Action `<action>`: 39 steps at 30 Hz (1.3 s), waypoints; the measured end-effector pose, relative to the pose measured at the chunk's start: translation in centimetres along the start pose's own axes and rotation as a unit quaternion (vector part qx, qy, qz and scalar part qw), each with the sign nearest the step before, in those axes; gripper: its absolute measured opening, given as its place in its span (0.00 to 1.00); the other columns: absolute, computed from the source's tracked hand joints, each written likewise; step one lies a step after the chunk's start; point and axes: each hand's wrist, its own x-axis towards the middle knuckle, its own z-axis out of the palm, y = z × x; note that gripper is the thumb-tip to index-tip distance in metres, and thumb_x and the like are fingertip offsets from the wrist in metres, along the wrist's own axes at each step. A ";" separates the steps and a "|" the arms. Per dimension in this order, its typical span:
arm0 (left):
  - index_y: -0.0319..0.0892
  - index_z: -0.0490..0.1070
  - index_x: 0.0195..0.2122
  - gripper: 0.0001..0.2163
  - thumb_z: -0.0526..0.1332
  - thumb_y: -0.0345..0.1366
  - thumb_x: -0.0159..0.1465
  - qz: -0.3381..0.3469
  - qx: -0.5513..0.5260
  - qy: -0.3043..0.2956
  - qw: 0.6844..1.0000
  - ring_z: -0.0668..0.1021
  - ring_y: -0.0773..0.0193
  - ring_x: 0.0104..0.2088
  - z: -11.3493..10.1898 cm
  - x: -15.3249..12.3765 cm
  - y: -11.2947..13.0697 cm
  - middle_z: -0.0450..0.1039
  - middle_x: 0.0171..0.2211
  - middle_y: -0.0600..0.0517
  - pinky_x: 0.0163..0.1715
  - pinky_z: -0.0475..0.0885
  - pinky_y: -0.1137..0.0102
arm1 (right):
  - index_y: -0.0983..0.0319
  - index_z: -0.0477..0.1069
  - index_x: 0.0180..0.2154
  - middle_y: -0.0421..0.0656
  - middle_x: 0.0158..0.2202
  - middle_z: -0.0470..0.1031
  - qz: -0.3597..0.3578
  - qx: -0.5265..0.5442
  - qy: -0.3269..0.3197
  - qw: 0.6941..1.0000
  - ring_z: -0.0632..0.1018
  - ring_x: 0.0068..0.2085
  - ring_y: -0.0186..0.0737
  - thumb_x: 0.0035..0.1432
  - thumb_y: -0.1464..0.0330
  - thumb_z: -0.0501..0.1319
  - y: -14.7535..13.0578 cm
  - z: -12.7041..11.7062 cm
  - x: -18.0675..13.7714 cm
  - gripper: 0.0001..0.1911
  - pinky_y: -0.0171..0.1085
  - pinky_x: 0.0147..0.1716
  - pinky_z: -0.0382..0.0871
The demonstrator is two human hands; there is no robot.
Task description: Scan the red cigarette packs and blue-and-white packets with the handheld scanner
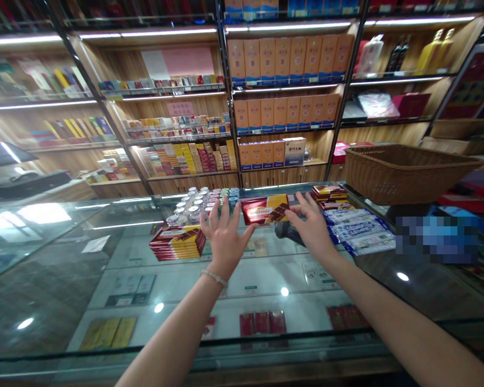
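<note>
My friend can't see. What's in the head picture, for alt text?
A person's right hand holds a chocolate bar over a glass counter, the left hand spread open beside it. A stack of similar bars lies to the left, a wicker basket stands to the right, and stocked shelves rise behind.

Bare forearms, one thin, pale, beaded-looking bracelet
The bracelet rings the left wrist just below the left hand; the right hand is unadorned.
</note>
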 end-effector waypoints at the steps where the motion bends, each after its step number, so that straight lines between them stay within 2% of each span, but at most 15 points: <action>1: 0.43 0.71 0.66 0.32 0.64 0.57 0.66 0.001 0.004 -0.008 1.000 0.62 0.36 0.72 0.0 0.0 0.1 0.60 0.72 0.36 0.71 0.42 0.36 | 0.55 0.78 0.33 0.52 0.65 0.74 0.004 -0.004 -0.003 1.000 0.67 0.70 0.55 0.66 0.50 0.60 0.1 0.0 0.0 0.19 0.63 0.67 0.57; 3: 0.40 0.65 0.70 0.40 0.67 0.58 0.63 0.011 0.011 -0.025 1.000 0.60 0.34 0.73 -0.2 0.0 0.4 0.58 0.73 0.34 0.71 0.39 0.36 | 0.55 0.78 0.34 0.52 0.65 0.74 0.002 -0.009 -0.003 1.000 0.67 0.70 0.55 0.66 0.51 0.60 0.3 0.1 0.1 0.18 0.63 0.67 0.58; 6: 0.40 0.61 0.72 0.44 0.70 0.58 0.60 0.044 0.023 -0.050 0.998 0.57 0.34 0.74 -0.5 0.0 1.0 0.53 0.75 0.33 0.72 0.35 0.36 | 0.55 0.78 0.32 0.51 0.65 0.74 -0.008 -0.009 0.002 1.000 0.67 0.70 0.55 0.66 0.51 0.60 0.2 0.1 0.0 0.17 0.63 0.68 0.56; 10: 0.43 0.66 0.69 0.39 0.71 0.55 0.60 0.088 0.034 -0.070 0.993 0.57 0.36 0.74 -1.0 -0.2 1.6 0.51 0.75 0.35 0.71 0.31 0.35 | 0.55 0.77 0.32 0.50 0.65 0.73 -0.008 -0.034 -0.011 0.999 0.67 0.70 0.54 0.66 0.53 0.60 0.0 0.1 -0.2 0.17 0.62 0.68 0.57; 15: 0.43 0.69 0.65 0.34 0.71 0.52 0.61 0.118 0.027 -0.085 0.989 0.56 0.35 0.75 -1.0 -0.4 2.0 0.49 0.76 0.35 0.71 0.31 0.33 | 0.56 0.77 0.30 0.51 0.65 0.74 -0.015 -0.015 -0.006 1.000 0.67 0.70 0.56 0.65 0.53 0.61 -0.3 -0.2 -0.2 0.16 0.65 0.66 0.58; 22: 0.41 0.71 0.63 0.29 0.68 0.48 0.64 0.116 0.019 -0.071 0.991 0.57 0.35 0.74 -0.4 -0.3 2.0 0.49 0.76 0.35 0.71 0.30 0.33 | 0.56 0.79 0.33 0.52 0.67 0.71 -0.035 -0.045 -0.028 0.998 0.65 0.71 0.60 0.65 0.51 0.63 -2.1 -0.8 -0.5 0.18 0.72 0.64 0.57; 26: 0.42 0.72 0.61 0.29 0.68 0.50 0.63 0.098 0.006 -0.070 0.993 0.56 0.34 0.74 -0.3 -0.1 1.3 0.51 0.75 0.35 0.70 0.29 0.32 | 0.55 0.81 0.38 0.49 0.70 0.68 -0.070 -0.026 -0.060 0.995 0.61 0.74 0.59 0.67 0.48 0.59 -3.2 -1.3 -0.7 0.21 0.70 0.66 0.57; 29: 0.42 0.73 0.60 0.29 0.69 0.50 0.61 0.091 -0.012 -0.080 0.993 0.54 0.35 0.75 -0.3 0.0 0.6 0.49 0.76 0.35 0.70 0.31 0.32 | 0.53 0.82 0.44 0.44 0.73 0.63 -0.106 -0.002 -0.103 0.989 0.56 0.76 0.55 0.71 0.47 0.54 -3.5 -1.8 -0.8 0.23 0.66 0.68 0.57; 32: 0.45 0.74 0.61 0.30 0.71 0.50 0.59 0.086 -0.039 -0.093 0.991 0.50 0.33 0.76 -0.4 0.0 0.2 0.43 0.78 0.37 0.70 0.36 0.32 | 0.51 0.80 0.51 0.40 0.76 0.54 -0.136 0.009 -0.144 0.980 0.50 0.78 0.54 0.73 0.47 0.50 -3.3 -2.4 -0.7 0.26 0.66 0.70 0.54; 39: 0.48 0.75 0.60 0.29 0.71 0.52 0.59 0.079 -0.093 -0.095 0.988 0.44 0.32 0.77 -0.1 -0.2 0.0 0.32 0.79 0.42 0.70 0.38 0.33 | 0.46 0.71 0.64 0.35 0.80 0.32 -0.181 -0.014 -0.249 0.951 0.37 0.78 0.59 0.70 0.46 0.55 -2.6 -3.7 -0.1 0.27 0.68 0.72 0.43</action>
